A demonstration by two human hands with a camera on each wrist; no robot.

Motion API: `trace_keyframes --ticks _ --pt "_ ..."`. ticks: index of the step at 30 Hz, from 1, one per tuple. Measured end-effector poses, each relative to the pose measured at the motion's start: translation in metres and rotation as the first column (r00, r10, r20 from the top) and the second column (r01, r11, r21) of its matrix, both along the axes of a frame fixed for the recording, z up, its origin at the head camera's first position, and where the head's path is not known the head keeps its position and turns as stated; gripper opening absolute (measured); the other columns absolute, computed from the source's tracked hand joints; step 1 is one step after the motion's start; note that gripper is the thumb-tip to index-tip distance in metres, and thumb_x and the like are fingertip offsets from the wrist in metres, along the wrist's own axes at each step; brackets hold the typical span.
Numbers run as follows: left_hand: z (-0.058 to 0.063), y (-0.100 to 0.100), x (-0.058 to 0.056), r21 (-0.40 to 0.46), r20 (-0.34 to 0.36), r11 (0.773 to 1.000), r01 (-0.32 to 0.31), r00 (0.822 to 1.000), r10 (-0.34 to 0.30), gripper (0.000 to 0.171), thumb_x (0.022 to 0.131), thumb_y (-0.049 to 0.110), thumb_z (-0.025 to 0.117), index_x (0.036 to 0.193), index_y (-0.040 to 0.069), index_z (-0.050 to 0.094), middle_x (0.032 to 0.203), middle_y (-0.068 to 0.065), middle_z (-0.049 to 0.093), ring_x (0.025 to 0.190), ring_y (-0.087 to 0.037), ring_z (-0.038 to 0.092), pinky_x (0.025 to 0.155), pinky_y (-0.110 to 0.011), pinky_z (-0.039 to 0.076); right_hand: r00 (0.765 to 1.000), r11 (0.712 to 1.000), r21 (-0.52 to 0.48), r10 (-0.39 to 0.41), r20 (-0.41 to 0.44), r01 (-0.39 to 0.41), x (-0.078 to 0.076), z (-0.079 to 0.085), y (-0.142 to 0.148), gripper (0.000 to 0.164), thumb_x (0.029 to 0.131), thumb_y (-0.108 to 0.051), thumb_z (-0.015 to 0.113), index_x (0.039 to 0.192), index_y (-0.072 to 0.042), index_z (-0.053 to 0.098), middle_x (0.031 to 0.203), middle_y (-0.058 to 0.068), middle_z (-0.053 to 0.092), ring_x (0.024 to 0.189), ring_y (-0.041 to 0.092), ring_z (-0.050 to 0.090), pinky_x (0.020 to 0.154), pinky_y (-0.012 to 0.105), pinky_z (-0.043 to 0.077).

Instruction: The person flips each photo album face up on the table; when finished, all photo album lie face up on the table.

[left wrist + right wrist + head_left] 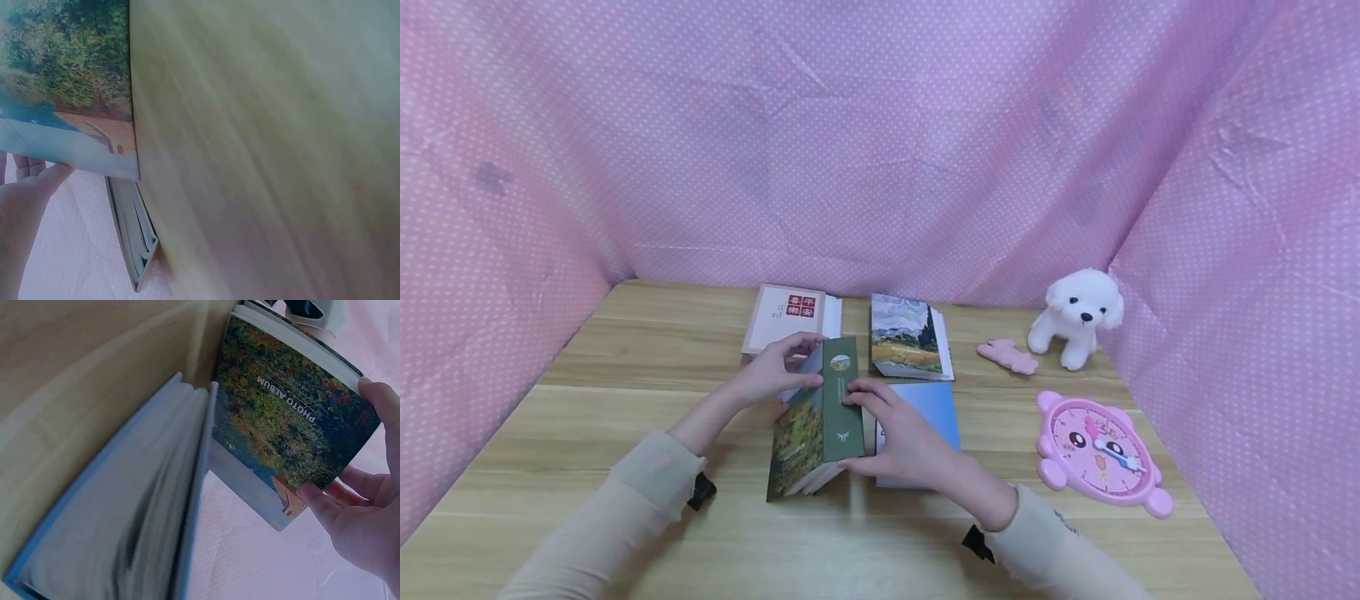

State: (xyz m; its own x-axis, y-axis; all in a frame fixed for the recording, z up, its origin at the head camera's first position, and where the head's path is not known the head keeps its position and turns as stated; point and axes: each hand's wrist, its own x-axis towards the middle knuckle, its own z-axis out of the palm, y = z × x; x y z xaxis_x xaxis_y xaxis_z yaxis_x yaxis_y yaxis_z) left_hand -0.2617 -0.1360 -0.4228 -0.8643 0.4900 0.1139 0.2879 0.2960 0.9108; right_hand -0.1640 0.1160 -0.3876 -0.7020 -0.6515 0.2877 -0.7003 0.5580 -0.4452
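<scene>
Holding the green album (pixel 818 423) near its far end with the fingers of the left hand (pixel 771 371) and along its spine with the fingers of the right hand (pixel 906 433). Tilting it over the surface (pixel 565 417) with the spine uppermost, just left of the blue album (pixel 934 402) and nearer than the white album (pixel 775 323) and the field album (pixel 906 337). Doing so well left of the clock (pixel 1101 458) and dog (pixel 1078 321).
</scene>
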Motion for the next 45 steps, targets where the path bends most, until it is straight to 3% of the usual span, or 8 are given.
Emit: trace_keyframes --ticks 12,20,27,31,36,42,45 --pt "0.003 0.003 0.003 0.063 0.025 0.998 0.005 1.000 -0.007 0.069 0.081 0.024 0.075 0.138 0.009 0.040 0.131 -0.014 0.049 0.125 -0.036 0.044 0.105 -0.053 0.038 0.995 0.998 -0.035 0.055 -0.088 -0.058 0.001 0.014 0.001 0.072 0.071 -0.039 0.081 0.130 -0.011 0.052 0.142 0.002 0.040 0.126 0.017 0.046 0.099 0.033 0.048" --pt "0.008 0.004 0.006 0.083 0.015 0.996 0.030 0.999 -0.031 0.070 0.080 0.024 0.076 0.138 0.010 0.040 0.129 -0.012 0.050 0.125 -0.031 0.046 0.107 -0.051 0.036 0.990 0.996 -0.043 0.074 -0.121 -0.080 0.002 0.016 -0.001 0.075 0.072 -0.042 0.080 0.135 -0.013 0.049 0.147 0.002 0.036 0.131 0.018 0.041 0.100 0.035 0.046" --pt "0.010 0.000 0.009 0.142 0.010 0.988 0.060 0.998 -0.062 0.065 0.082 0.017 0.074 0.136 0.005 0.039 0.128 -0.015 0.049 0.125 -0.033 0.045 0.111 -0.050 0.030 0.979 0.989 -0.079 0.108 -0.171 -0.123 0.003 0.016 -0.005 0.082 0.072 -0.045 0.079 0.137 -0.010 0.045 0.146 0.007 0.036 0.130 0.020 0.043 0.101 0.035 0.046" --pt "0.011 -0.004 0.009 0.165 0.012 0.984 0.068 0.997 -0.071 0.058 0.084 0.017 0.072 0.131 0.003 0.040 0.124 -0.015 0.049 0.120 -0.032 0.048 0.107 -0.053 0.035 0.984 0.987 -0.093 0.119 -0.134 -0.132 0.003 0.016 -0.010 0.083 0.072 -0.043 0.080 0.139 -0.010 0.042 0.148 0.005 0.033 0.132 0.018 0.041 0.103 0.035 0.044" --pt "0.013 -0.008 0.008 0.177 0.020 0.983 0.046 0.999 -0.051 0.052 0.083 0.014 0.072 0.125 0.002 0.043 0.119 -0.014 0.053 0.117 -0.031 0.050 0.101 -0.045 0.044 0.992 0.990 -0.080 0.113 -0.064 -0.118 0.005 0.017 -0.016 0.083 0.073 -0.043 0.079 0.141 -0.014 0.041 0.151 -0.001 0.029 0.134 0.013 0.036 0.106 0.035 0.041" --pt "0.016 -0.015 0.009 0.141 -0.006 0.990 0.033 0.999 -0.032 0.048 0.084 0.011 0.070 0.123 0.001 0.044 0.116 -0.013 0.054 0.113 -0.028 0.052 0.096 -0.040 0.047 0.990 0.989 -0.085 0.115 -0.082 -0.122 0.005 0.013 -0.021 0.082 0.073 -0.041 0.080 0.140 -0.015 0.042 0.151 0.000 0.029 0.136 0.015 0.033 0.107 0.037 0.040" --pt "0.018 -0.018 0.010 0.122 -0.008 0.992 0.034 0.999 -0.033 0.048 0.085 0.011 0.070 0.124 0.001 0.044 0.117 -0.014 0.054 0.114 -0.029 0.051 0.098 -0.043 0.045 0.991 0.989 -0.086 0.111 -0.078 -0.117 0.005 0.011 -0.023 0.080 0.072 -0.040 0.080 0.139 -0.015 0.043 0.151 0.001 0.029 0.136 0.016 0.034 0.105 0.037 0.041"
